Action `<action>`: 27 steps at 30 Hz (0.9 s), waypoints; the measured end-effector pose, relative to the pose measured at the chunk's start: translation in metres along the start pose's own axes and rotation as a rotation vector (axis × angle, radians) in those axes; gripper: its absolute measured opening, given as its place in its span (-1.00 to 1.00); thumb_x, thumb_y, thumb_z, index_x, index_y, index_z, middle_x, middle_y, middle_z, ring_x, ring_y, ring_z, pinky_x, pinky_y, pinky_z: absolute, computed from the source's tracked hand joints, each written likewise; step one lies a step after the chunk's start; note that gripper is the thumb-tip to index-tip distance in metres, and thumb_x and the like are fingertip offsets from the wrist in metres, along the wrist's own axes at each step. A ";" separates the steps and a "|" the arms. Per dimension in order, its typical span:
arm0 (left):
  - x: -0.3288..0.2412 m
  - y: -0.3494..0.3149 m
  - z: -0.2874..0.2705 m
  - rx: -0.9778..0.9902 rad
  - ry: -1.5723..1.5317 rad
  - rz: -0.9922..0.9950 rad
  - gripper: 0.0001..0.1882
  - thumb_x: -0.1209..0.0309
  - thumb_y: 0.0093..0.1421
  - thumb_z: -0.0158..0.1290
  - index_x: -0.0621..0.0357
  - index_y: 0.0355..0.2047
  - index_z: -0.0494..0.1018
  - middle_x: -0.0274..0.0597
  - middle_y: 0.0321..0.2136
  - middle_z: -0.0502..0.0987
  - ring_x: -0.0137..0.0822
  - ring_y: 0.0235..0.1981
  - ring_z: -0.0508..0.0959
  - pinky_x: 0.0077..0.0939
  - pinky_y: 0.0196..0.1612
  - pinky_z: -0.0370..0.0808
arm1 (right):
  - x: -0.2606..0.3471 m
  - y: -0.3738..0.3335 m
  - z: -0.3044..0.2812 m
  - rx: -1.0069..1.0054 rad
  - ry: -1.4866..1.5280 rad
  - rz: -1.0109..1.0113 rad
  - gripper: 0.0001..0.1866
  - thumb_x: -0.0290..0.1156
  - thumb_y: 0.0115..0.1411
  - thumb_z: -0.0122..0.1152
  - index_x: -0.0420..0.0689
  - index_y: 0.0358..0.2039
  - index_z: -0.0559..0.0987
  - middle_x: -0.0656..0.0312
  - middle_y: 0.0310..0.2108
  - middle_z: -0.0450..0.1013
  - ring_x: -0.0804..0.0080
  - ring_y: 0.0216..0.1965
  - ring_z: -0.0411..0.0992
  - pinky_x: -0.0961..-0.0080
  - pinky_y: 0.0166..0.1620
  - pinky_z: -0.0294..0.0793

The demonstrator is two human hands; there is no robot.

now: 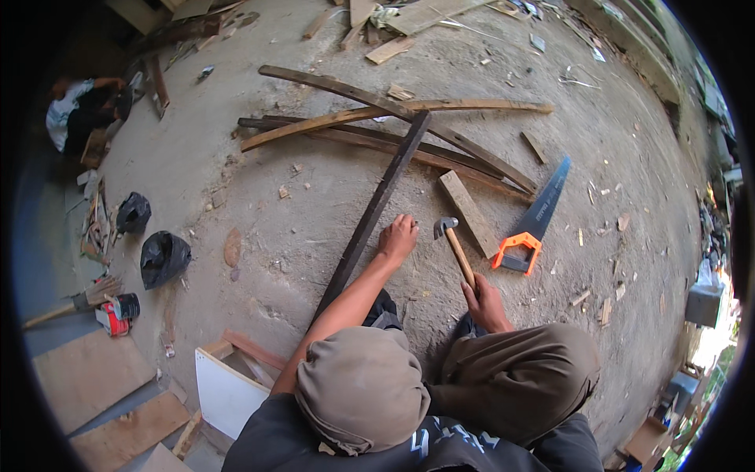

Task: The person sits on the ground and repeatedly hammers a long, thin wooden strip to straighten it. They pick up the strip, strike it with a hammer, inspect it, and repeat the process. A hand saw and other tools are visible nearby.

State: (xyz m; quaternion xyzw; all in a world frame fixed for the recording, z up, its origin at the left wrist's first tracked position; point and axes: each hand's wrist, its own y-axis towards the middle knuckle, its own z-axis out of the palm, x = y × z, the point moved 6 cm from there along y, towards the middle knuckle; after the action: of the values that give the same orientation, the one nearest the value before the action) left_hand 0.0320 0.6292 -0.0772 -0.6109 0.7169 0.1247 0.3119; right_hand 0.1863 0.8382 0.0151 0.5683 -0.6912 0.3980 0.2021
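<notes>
My right hand (487, 305) is wrapped round the wooden handle of a claw hammer (460, 256), its metal head raised toward the middle of the view. To the left of the hammer head, my left hand (399, 237) is closed with its fingers drawn together; whatever they pinch is too small to name. A dark wooden batten (377, 206) slants past the left hand and runs down behind my left forearm. A short, thick piece of wood (469, 212) lies just beyond the hammer. Right of it rests a handsaw (537, 220) with an orange and black handle.
Several long battens (338, 119) lie crossed farther off. Black plastic bags (166, 258), tins (118, 313) and wooden boards (93, 377) lie at left, near a white-faced wooden frame (228, 393). Another person (79, 114) sits at far left. Wood scraps (604, 311) litter the concrete floor.
</notes>
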 end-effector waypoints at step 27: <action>0.282 -0.268 -0.436 -1.272 0.656 -0.754 -0.43 0.17 0.13 0.25 0.24 0.05 0.38 0.06 -0.17 0.60 -0.02 -0.13 0.60 -0.16 -0.03 0.50 | 0.022 0.035 0.071 0.249 0.154 -0.275 -0.74 -0.34 0.36 0.08 -0.27 -0.08 0.48 0.30 -0.65 0.28 0.59 -0.61 0.22 0.50 -0.53 0.19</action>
State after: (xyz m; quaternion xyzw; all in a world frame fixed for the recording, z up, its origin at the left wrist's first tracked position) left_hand 0.1423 0.1003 0.1460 -0.8775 0.3094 0.2093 -0.3007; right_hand 0.1599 0.7699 -0.0226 0.6459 -0.5348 0.4914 0.2350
